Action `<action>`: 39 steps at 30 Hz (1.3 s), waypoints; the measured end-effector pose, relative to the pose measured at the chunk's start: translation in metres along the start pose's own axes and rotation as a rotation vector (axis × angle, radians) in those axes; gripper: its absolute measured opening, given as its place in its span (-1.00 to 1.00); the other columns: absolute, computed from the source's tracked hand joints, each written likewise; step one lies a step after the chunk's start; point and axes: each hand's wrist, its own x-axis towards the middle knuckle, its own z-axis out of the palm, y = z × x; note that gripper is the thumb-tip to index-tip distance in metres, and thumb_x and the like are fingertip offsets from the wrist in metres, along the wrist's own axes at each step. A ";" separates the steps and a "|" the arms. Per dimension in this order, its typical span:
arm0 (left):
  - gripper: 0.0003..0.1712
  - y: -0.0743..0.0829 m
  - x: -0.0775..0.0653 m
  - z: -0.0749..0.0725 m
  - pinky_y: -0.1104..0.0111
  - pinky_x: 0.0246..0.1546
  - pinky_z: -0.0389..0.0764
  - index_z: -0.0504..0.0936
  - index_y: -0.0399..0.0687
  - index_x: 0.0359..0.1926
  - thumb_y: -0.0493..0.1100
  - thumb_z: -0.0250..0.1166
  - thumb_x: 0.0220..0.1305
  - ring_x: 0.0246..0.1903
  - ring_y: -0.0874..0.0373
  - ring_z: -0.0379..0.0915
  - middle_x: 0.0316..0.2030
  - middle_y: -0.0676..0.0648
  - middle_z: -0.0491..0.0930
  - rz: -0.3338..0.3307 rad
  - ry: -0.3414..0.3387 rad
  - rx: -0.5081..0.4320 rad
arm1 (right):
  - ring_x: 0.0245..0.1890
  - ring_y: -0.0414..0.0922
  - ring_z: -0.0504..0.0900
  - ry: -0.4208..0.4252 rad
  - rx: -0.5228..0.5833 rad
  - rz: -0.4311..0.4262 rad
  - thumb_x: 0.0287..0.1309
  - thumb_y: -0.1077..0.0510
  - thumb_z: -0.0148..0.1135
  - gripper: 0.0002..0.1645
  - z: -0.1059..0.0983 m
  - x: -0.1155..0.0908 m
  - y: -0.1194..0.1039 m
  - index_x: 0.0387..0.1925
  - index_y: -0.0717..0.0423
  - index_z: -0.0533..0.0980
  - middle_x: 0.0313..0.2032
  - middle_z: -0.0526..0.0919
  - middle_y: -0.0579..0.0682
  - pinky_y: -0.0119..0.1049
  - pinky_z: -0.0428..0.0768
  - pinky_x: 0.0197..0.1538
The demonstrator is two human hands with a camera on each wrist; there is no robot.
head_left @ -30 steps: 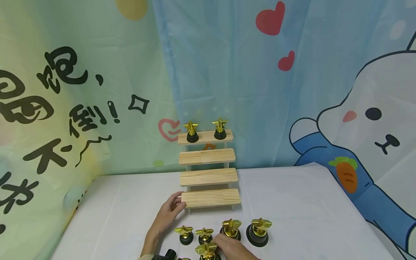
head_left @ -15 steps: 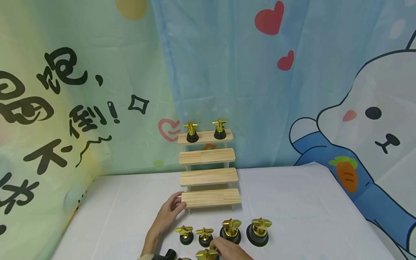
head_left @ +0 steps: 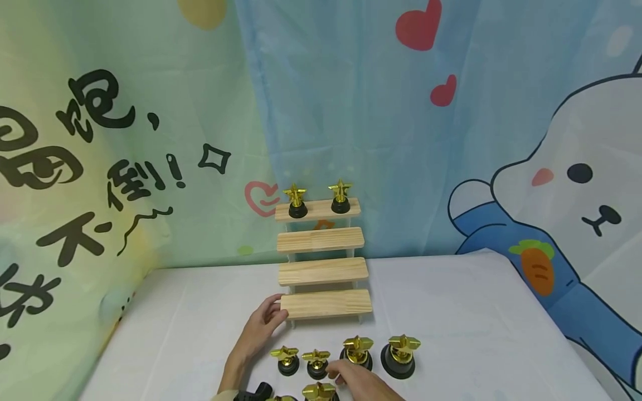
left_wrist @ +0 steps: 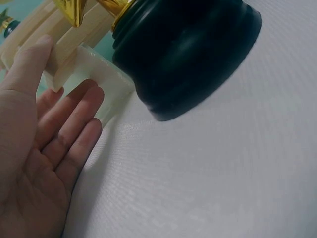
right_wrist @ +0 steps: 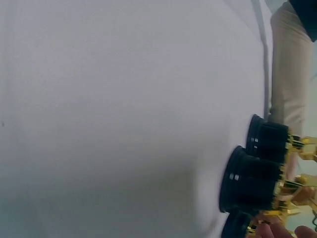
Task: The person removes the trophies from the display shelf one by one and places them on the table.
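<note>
Printed backdrop (head_left: 351,128) hangs at the far side; white-clothed desk (head_left: 466,328) runs up to it. 4-tier wooden stand (head_left: 323,271) is far-centre. My L hand (head_left: 261,326) is at its bottom tier's left end, thumb & index clamped on the board. My R hand (head_left: 363,384) is near, just right of a small trophy; fingers bent, can't tell if they're touching it. Gold/black trophies: 2 larger ones (head_left: 398,361) right in the mid row, another big one (head_left: 321,391) nearer, 2 small ones (head_left: 288,365) left in the row, top-tier pair (head_left: 298,209) up on the stand. Mid row's in the way btwn R hand & stand.

Vs 0.5 s ago: R fingertips a bit farther from the near trophy; L hand same spot.

Desk's far edge is just behind the stand; right edge well apart from trophies, wide cloth btwn.
</note>
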 end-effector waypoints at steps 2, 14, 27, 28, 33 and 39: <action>-0.31 0.000 0.000 0.000 0.49 -0.07 0.54 0.37 0.05 0.31 0.16 0.30 0.24 -0.08 0.19 0.58 -0.08 -0.03 0.67 -0.002 -0.004 -0.002 | 0.01 -0.34 0.54 -0.009 -0.014 -0.052 0.06 -0.30 0.34 -0.23 -0.009 -0.012 -0.020 0.26 -0.25 0.28 0.13 0.49 -0.18 -0.29 0.59 -0.07; -0.31 0.002 -0.001 -0.001 0.50 -0.05 0.55 0.36 0.05 0.32 0.17 0.28 0.25 -0.06 0.17 0.59 -0.07 -0.03 0.67 0.010 -0.008 0.003 | -0.10 -0.35 0.53 0.188 -0.115 -0.177 0.32 -0.22 0.10 -0.57 -0.046 -0.044 -0.119 0.06 -0.10 0.41 -0.07 0.55 -0.19 -0.31 0.59 -0.07; -0.30 -0.001 0.001 -0.001 0.48 -0.05 0.55 0.37 0.05 0.31 0.21 0.27 0.24 -0.04 0.16 0.59 -0.07 -0.03 0.67 0.006 -0.008 0.023 | -0.06 -0.08 0.63 0.662 -0.245 -0.169 0.26 -0.09 0.23 -0.58 -0.125 -0.001 -0.129 0.06 0.01 0.45 -0.04 0.61 -0.02 -0.10 0.60 0.01; -0.30 -0.001 0.001 -0.001 0.48 -0.05 0.55 0.37 0.05 0.31 0.21 0.26 0.24 -0.04 0.16 0.59 -0.07 -0.03 0.67 0.005 -0.007 0.025 | -0.05 -0.05 0.63 0.677 -0.255 -0.170 0.27 -0.08 0.22 -0.57 -0.132 0.003 -0.128 0.07 0.03 0.44 -0.02 0.61 0.02 -0.08 0.60 0.02; -0.30 -0.002 0.000 -0.001 0.49 -0.05 0.55 0.38 0.04 0.31 0.21 0.26 0.25 -0.03 0.14 0.59 -0.06 -0.04 0.67 0.007 -0.007 0.027 | 0.02 0.08 0.61 0.699 -0.267 -0.122 0.32 -0.13 0.15 -0.48 -0.164 0.024 -0.121 0.11 0.15 0.42 0.05 0.57 0.15 0.00 0.58 0.05; -0.33 -0.002 0.000 -0.001 0.50 -0.05 0.55 0.38 0.03 0.31 0.15 0.29 0.25 -0.04 0.15 0.59 -0.07 -0.05 0.67 0.011 0.002 0.000 | 0.04 0.16 0.57 0.722 -0.247 -0.072 0.34 -0.14 0.12 -0.45 -0.190 0.044 -0.115 0.08 0.23 0.41 0.04 0.54 0.19 0.04 0.55 0.05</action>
